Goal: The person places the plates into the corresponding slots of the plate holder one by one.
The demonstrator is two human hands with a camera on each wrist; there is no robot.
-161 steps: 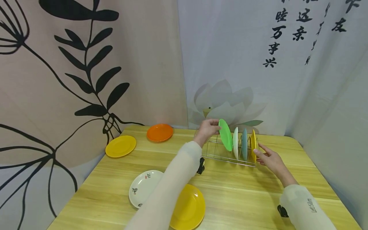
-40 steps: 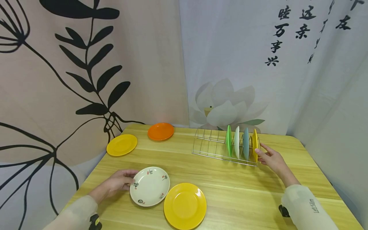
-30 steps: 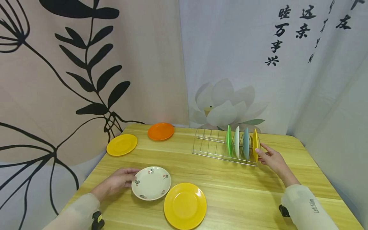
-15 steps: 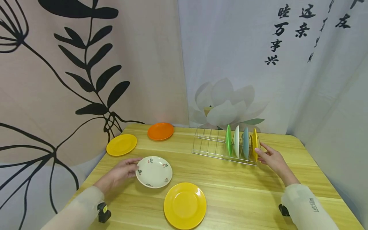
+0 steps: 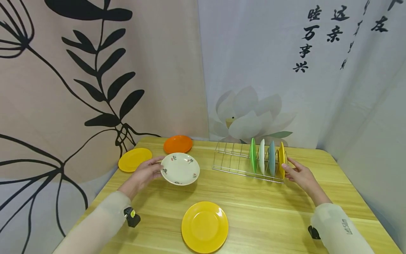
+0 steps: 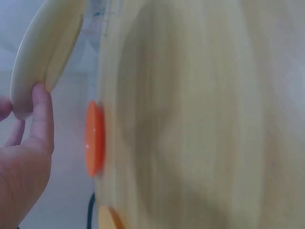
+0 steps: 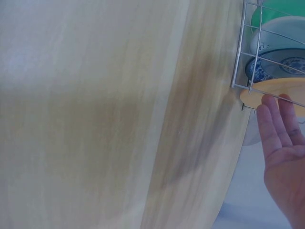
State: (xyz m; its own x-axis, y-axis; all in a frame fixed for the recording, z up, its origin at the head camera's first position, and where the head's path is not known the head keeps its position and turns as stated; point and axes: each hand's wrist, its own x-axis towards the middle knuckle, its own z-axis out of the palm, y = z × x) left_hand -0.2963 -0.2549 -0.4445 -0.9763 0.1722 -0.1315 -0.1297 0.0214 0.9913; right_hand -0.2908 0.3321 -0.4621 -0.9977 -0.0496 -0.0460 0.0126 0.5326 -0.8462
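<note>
My left hand (image 5: 144,175) pinches the left rim of a white plate (image 5: 180,170) with small printed motifs, held tilted above the table. In the left wrist view, fingers (image 6: 43,114) lie along the rim of this plate (image 6: 35,62). At the right end of the wire dish rack (image 5: 231,165), my right hand (image 5: 300,178) touches the rack beside the upright yellow plate (image 5: 281,160). Its fingers (image 7: 271,129) look nearly straight in the right wrist view; the thumb is hidden there. Green (image 5: 253,155), white (image 5: 262,157) and blue (image 5: 271,158) plates also stand in the rack.
A yellow plate (image 5: 204,227) lies on the wooden table (image 5: 260,218) near the front. Farther back lie an orange plate (image 5: 178,144) and another yellow plate (image 5: 133,159). The rack's left slots hold no plates. A printed curtain (image 5: 165,70) hangs behind the table.
Earlier my left hand held the green plate at the rack; that plate now stands in it. Since then the white plate has been lifted, moving back and rightward. My right hand stays put.
</note>
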